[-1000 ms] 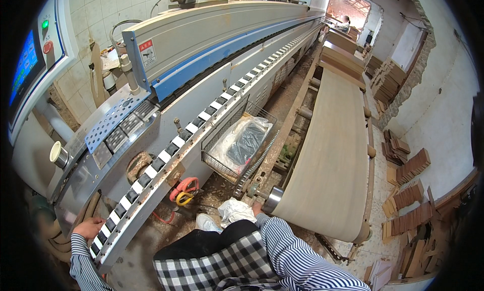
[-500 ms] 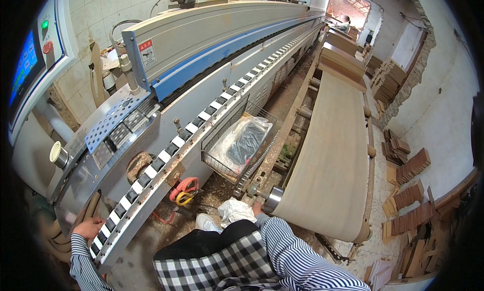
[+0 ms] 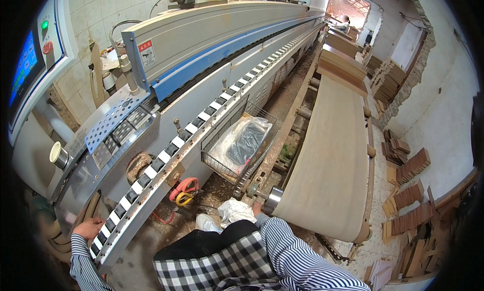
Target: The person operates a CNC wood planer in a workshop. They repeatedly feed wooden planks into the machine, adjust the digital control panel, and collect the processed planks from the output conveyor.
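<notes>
My left hand [image 3: 88, 228] rests against the near end of a long rail [image 3: 164, 165] set with black rollers and white blocks. Its visible fingers stretch toward the rail's edge, holding no loose thing. Low in the middle, my right hand [image 3: 257, 208] is beside the metal end roller [image 3: 274, 199] of a belt conveyor; its fingers are mostly hidden. The wide tan belt [image 3: 327, 165] carries stacked brown boards [image 3: 343, 69] at its far part. Left of the rail stands a long edge-banding machine [image 3: 217, 39] with a blue strip along its side.
A wire basket [image 3: 217, 166] with a plastic-wrapped black item hangs beside the rail. Scissors with red handles [image 3: 184, 189] hang below it. A control panel [image 3: 30, 64] is at the far left. Wooden pieces [image 3: 411, 167] are stacked along the right wall. Another person [image 3: 344, 24] is far back.
The stacked boards have shifted slightly nearer along the belt. The dark pads at the machine's near end now look more blurred. Both my hands stay where they were.
</notes>
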`<state>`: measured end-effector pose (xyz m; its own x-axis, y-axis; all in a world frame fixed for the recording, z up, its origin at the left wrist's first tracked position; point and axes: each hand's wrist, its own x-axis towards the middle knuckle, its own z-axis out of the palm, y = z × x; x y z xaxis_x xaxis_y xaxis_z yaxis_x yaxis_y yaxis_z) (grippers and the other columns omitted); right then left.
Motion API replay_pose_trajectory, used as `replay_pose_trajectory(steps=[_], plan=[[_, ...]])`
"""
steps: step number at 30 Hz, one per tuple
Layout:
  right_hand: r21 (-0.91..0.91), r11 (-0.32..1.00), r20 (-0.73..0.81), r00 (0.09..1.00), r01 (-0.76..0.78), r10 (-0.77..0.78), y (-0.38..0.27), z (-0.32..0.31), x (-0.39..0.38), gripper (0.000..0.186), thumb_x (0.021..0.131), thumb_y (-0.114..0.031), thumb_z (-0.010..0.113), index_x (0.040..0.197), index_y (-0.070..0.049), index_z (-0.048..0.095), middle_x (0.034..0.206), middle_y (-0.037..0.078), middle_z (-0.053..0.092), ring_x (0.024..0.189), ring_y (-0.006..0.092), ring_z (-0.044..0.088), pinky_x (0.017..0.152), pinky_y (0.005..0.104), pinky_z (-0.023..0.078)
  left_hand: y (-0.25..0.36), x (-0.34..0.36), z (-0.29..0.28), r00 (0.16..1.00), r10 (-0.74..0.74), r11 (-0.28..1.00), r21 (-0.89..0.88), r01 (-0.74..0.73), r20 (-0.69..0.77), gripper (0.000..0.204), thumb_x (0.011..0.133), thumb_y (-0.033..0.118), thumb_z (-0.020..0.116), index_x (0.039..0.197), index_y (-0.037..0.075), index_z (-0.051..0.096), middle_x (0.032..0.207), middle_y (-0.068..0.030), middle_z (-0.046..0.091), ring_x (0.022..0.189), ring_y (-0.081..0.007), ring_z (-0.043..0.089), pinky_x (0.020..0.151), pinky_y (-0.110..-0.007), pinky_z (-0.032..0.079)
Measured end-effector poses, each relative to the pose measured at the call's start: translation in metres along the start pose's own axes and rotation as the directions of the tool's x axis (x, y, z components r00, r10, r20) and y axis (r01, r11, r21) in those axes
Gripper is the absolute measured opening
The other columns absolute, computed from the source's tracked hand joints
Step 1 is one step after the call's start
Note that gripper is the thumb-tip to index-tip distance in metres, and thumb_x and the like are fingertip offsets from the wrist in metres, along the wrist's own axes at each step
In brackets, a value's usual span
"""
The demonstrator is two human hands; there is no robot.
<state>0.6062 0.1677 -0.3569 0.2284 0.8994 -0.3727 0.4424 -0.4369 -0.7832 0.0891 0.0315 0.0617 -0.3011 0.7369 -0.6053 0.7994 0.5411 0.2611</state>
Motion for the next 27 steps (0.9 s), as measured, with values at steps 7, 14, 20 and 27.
replay_pose_trajectory(steps=[7, 14, 20, 27], plan=[[0.059, 0.998, 0.018, 1.0, 0.005, -0.006, -0.013, 0.0, -0.007, 0.024, 0.076, 0.012, 0.04, 0.066, -0.001, 0.022, 0.068, 0.01, 0.016, 0.064, 0.0182, 0.015, 0.068, 0.0276, 0.017, -0.019, 0.005, 0.006, 1.0, -0.003, 1.0, -0.002, 0.003, -0.022, 0.039, 0.09, 0.035, 0.044, 0.107, 0.002, 0.058, 0.094, -0.0123, 0.063, 0.083, -0.021, 0.057, 0.077, -0.031, 0.043], [-0.146, 0.989, 0.08, 0.997, -0.013, 0.025, 0.116, 0.065, 0.084, 0.033, 0.078, 0.006, 0.047, 0.111, 0.008, 0.049, 0.117, 0.027, 0.048, 0.104, 0.0405, 0.046, 0.094, 0.0397, 0.04, -0.003, 0.009, -0.003, 0.999, 0.054, 0.998, 0.041, -0.054, -0.003, 0.039, 0.09, 0.034, 0.043, 0.109, 0.003, 0.057, 0.095, -0.0131, 0.062, 0.084, -0.0222, 0.056, 0.078, -0.032, 0.043], [0.017, 0.998, 0.011, 0.998, 0.065, -0.065, 0.016, 0.009, 0.011, 0.008, 0.078, 0.006, 0.044, 0.08, 0.005, 0.037, 0.077, 0.02, 0.034, 0.07, 0.0276, 0.033, 0.067, 0.0391, 0.033, -0.019, 0.002, 0.007, 1.0, -0.01, 0.999, 0.032, 0.011, -0.019, 0.038, 0.089, 0.033, 0.045, 0.108, 0.003, 0.057, 0.094, -0.013, 0.062, 0.084, -0.0219, 0.057, 0.078, -0.032, 0.043], [0.023, 0.991, -0.061, 0.99, 0.129, -0.128, -0.029, -0.015, -0.028, 0.011, 0.076, 0.006, 0.046, 0.071, 0.006, 0.037, 0.063, 0.02, 0.034, 0.06, 0.0248, 0.032, 0.058, 0.0372, 0.033, -0.013, 0.007, 0.002, 1.0, 0.024, 0.999, 0.025, -0.024, -0.017, 0.037, 0.089, 0.032, 0.045, 0.107, 0.003, 0.057, 0.093, -0.0122, 0.063, 0.083, -0.0213, 0.057, 0.077, -0.031, 0.043]])
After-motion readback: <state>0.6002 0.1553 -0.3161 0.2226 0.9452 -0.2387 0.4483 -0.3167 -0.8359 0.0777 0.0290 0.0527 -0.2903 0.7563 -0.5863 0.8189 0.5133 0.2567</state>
